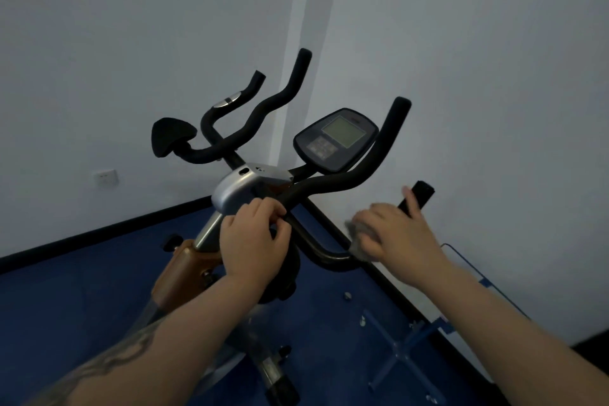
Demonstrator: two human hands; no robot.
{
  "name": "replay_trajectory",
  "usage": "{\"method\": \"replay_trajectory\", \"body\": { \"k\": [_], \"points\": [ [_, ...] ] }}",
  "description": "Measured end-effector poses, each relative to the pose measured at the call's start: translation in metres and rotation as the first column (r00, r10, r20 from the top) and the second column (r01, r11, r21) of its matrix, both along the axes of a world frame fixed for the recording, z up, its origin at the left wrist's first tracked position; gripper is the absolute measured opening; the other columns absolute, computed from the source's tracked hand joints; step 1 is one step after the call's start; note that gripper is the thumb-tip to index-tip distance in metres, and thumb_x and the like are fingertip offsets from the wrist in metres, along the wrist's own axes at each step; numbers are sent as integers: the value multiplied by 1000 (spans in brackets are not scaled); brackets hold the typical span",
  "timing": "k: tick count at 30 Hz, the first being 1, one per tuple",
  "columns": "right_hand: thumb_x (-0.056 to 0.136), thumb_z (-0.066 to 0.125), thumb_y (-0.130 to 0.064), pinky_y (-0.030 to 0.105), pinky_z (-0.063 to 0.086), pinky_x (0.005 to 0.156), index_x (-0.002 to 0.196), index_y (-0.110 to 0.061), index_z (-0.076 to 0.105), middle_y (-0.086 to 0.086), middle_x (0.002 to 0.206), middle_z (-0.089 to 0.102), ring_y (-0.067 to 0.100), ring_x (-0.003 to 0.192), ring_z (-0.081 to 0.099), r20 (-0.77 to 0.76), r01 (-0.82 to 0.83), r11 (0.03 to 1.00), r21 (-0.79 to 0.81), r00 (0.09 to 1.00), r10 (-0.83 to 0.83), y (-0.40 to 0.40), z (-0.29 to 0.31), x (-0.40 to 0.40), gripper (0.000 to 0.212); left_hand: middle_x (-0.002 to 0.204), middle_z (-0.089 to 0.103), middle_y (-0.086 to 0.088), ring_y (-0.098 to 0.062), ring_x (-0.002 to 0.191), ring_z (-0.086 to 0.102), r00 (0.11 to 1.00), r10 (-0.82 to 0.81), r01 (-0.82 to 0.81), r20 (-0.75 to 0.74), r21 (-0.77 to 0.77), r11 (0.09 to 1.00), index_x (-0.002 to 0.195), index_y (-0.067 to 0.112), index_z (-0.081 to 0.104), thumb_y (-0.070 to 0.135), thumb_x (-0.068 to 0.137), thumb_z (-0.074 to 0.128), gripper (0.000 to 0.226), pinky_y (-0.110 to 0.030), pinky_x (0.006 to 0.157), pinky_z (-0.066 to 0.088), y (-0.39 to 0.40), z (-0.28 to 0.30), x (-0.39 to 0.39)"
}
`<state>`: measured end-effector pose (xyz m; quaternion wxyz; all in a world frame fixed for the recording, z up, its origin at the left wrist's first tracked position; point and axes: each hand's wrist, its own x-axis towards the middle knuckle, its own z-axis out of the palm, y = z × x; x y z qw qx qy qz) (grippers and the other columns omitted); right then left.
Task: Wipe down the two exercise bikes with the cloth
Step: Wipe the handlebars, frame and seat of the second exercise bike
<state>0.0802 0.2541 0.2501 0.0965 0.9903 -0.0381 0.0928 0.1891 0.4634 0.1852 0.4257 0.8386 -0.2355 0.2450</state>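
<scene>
- Right now both hands are on the handlebars of the near exercise bike [230, 198], which stands in the corner of a white-walled room.
- Gripping with curled fingers, the left hand [252, 241] is closed round the black bar just below the silver housing [232, 193] at the bike's centre.
- Over to its right, the right hand [398, 237] presses a grey cloth [361, 236] against the curved right handlebar [329, 254]; the fingers bend over the cloth and the thumb points up along the bar's upright end [417, 196].
- Only a bunched part of the cloth shows, at the fingertip side of the right hand, touching the bar.
- Above and between the two hands sits the console [336, 138], with a pale screen and a keypad, tilted toward the viewer.
- Beyond the left hand, further black handlebars [257, 115] and a black pad [171, 137] rise; whether they belong to a second bike I cannot tell.
- Below the left hand, an orange-brown frame piece [184, 269] runs down toward the blue floor [66, 300].
- Below the right hand, a blue metal cross-frame [403, 349] lies on the floor near the wall.
</scene>
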Motion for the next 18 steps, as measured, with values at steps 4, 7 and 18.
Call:
{"method": "replay_trajectory", "body": {
  "k": [4,7,18],
  "points": [
    [91,45,-28,38,7,117,98,-25,63,-6,98,58,14,100,55,155,34,975,219,986,-69,45,-30,-2,20,71,54,17,1,65,52,987,-73,53,-140,-140,989,87,37,57,25,83,53,13,-38,72,48,-15,24,1],
    [90,30,-38,37,0,120,109,-23,60,-6,98,59,13,99,56,25,-23,994,111,999,21,59,-39,-3,39,77,56,14,-6,65,55,978,-184,178,-101,-65,982,90,26,62,16,86,57,12,-40,73,50,-28,35,0],
    [84,42,-31,44,21,118,100,-17,67,-3,86,63,16,85,62,122,-148,989,-5,982,147,43,-40,0,32,71,59,10,-2,55,34,990,-136,129,42,147,981,71,22,66,14,84,62,15,-22,61,29,-24,12,-2]
  ]
}}
